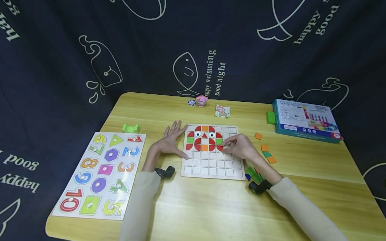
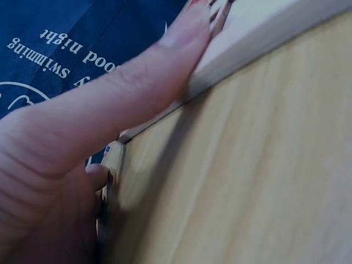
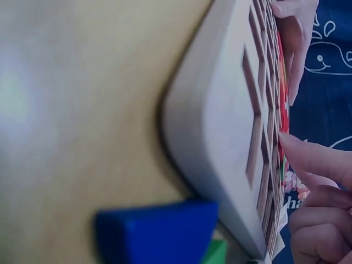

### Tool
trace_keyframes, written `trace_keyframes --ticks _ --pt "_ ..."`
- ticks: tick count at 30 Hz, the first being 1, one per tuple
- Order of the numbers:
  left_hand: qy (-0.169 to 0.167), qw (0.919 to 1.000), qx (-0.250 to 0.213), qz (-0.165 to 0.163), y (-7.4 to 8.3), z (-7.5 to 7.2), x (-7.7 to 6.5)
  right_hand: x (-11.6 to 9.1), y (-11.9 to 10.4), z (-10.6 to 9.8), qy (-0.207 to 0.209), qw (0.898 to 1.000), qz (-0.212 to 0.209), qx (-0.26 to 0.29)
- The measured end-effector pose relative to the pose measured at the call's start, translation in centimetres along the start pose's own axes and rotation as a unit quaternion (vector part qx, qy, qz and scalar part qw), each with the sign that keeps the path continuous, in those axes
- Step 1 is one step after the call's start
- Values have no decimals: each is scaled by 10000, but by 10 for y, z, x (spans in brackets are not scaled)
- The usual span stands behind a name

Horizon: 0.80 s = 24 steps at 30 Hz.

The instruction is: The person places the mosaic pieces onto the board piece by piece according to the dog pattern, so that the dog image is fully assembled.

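A white gridded board (image 1: 200,171) lies on the table, its upper cells filled with red, orange, green and white tiles, two bearing eyes. My left hand (image 1: 170,142) is spread at the board's left side, its thumb (image 2: 137,88) resting on the edge in the left wrist view. With thumb and index finger my right hand (image 1: 239,146) pinches a red quarter-round tile (image 1: 219,147) at the right end of the lowest filled row. In the right wrist view, the right fingertips (image 3: 291,144) are right at the grid, with the other fingers curled.
Loose orange tiles (image 1: 264,148) and green tiles (image 1: 254,174) lie right of the board, with a blue piece (image 3: 165,231) by its near corner. A number puzzle (image 1: 102,187) is at left. Behind are a pattern card (image 1: 222,111), a pink figurine (image 1: 201,100) and a box (image 1: 306,120).
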<state>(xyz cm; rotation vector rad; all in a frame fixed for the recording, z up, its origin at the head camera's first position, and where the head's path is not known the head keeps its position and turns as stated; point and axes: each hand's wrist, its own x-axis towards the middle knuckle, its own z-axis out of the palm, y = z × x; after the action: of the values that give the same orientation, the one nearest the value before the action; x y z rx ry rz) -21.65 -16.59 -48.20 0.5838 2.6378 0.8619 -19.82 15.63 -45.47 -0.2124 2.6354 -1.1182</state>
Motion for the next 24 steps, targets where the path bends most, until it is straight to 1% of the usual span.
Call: trace_keyframes --ticks 3,5,9,11,16,20,22,24 --pt "-55 10000 68 -24 1 0 0 1 2 -2 -101 9999 24 80" --pt "-72 9999 111 -36 1 0 0 1 3 -6 -228 9997 -42 64" --pt "-61 9999 138 -31 1 0 0 -4 12 -21 -447 9988 -176 -61" --pt "-59 9999 152 -26 1 0 0 -10 21 -33 -449 9987 -221 -127" --pt "-81 9998 182 -59 1 0 0 -32 54 -68 -106 9989 -173 -411" --pt "-116 9996 210 -136 1 -1 1 -47 80 -89 178 9979 95 -609" --pt "-140 9995 225 -169 1 -2 2 -53 89 -95 135 9979 271 -567" --pt "-167 9993 253 -203 2 -2 3 -57 96 -97 -106 9984 423 -359"
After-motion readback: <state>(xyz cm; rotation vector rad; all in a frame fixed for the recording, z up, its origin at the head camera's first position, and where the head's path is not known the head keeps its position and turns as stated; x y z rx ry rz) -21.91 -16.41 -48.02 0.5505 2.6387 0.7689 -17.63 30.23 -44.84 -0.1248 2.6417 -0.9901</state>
